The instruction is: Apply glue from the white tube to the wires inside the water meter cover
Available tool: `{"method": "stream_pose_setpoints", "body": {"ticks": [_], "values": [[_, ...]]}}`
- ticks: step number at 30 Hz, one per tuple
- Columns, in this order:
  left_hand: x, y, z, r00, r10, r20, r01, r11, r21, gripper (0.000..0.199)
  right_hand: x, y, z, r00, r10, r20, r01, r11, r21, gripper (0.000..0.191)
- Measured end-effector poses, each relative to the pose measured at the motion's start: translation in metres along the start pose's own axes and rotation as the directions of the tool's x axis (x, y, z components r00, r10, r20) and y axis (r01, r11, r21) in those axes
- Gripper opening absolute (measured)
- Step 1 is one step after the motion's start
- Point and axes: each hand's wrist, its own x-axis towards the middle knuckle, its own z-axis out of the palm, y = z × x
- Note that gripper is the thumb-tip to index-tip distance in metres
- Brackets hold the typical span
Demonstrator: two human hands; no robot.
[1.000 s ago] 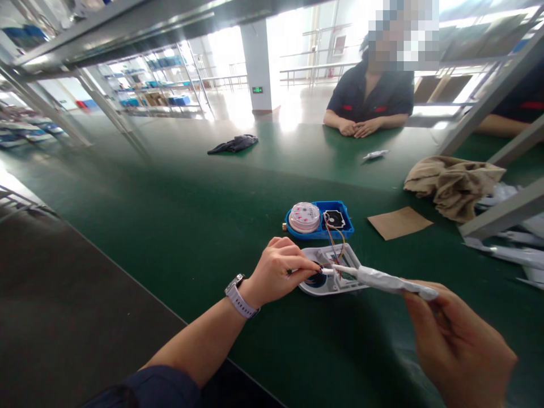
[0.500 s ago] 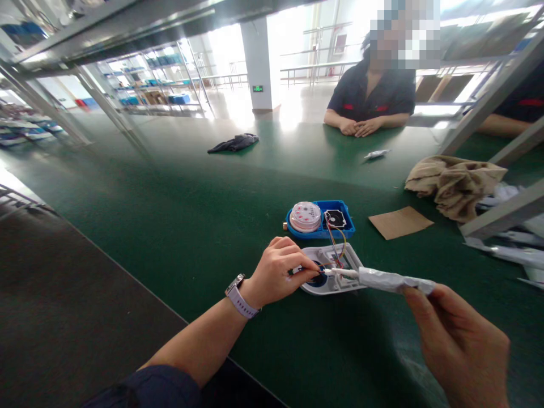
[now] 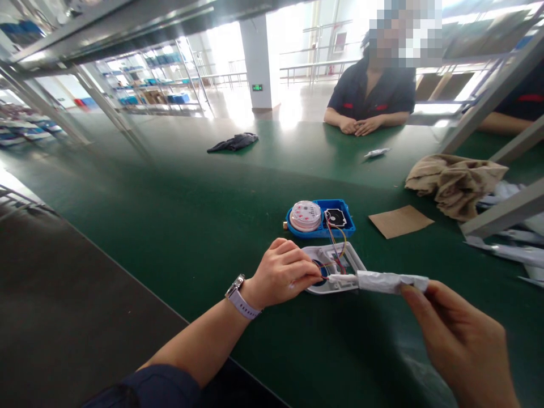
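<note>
The left grip (image 3: 280, 273) is curled closed over a white plastic meter cover (image 3: 332, 283), its fingertips at the cover's round dark opening; whether it pinches anything there cannot be told. The right grip (image 3: 461, 345) is closed firmly around one end of a foil-wrapped tool (image 3: 391, 282), whose slim white tip reaches across to just beside the left fingertips. Thin coloured wires (image 3: 338, 249) run from the cover to a blue water meter casing (image 3: 321, 219), just ahead of the left grip, which holds a round dial (image 3: 305, 216) and a black circuit part (image 3: 335, 217). The dial's markings are too small to read. Both lie on the green surface (image 3: 191, 238). Beyond the right grip lie a cardboard square (image 3: 400, 221) and a crumpled tan cloth (image 3: 454, 187). Far ahead, a co-worker's hands (image 3: 357, 127) rest folded.
</note>
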Motion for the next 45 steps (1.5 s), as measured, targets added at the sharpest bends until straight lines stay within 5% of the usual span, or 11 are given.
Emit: {"method": "stream_pose_setpoints", "body": {"ticks": [14,21,30,41,45], "values": [[0.002,0.002,-0.001,0.998,0.005,0.067,0.002,0.995,-0.104,0.008,0.001,-0.004,0.004,0.995,0.099,0.013,-0.099,0.976,0.195,0.025],[0.001,0.001,0.000,1.000,-0.003,0.019,0.006,0.984,-0.176,0.014,0.001,-0.003,0.000,0.999,0.035,0.000,-0.035,0.994,0.107,0.029],[0.001,0.001,0.001,1.000,0.027,0.014,-0.024,0.986,-0.163,0.016,0.001,-0.001,-0.007,0.978,-0.206,-0.004,0.205,0.973,-0.103,0.036],[0.004,0.001,-0.001,0.995,-0.068,0.070,0.076,0.990,-0.115,0.009,0.000,-0.002,-0.006,0.985,-0.169,-0.033,0.166,0.982,-0.090,0.035],[0.005,0.000,-0.004,0.968,-0.140,0.208,0.175,0.971,-0.164,0.008,-0.002,-0.004,0.001,0.984,-0.179,-0.014,0.177,0.981,-0.084,0.036]]}}
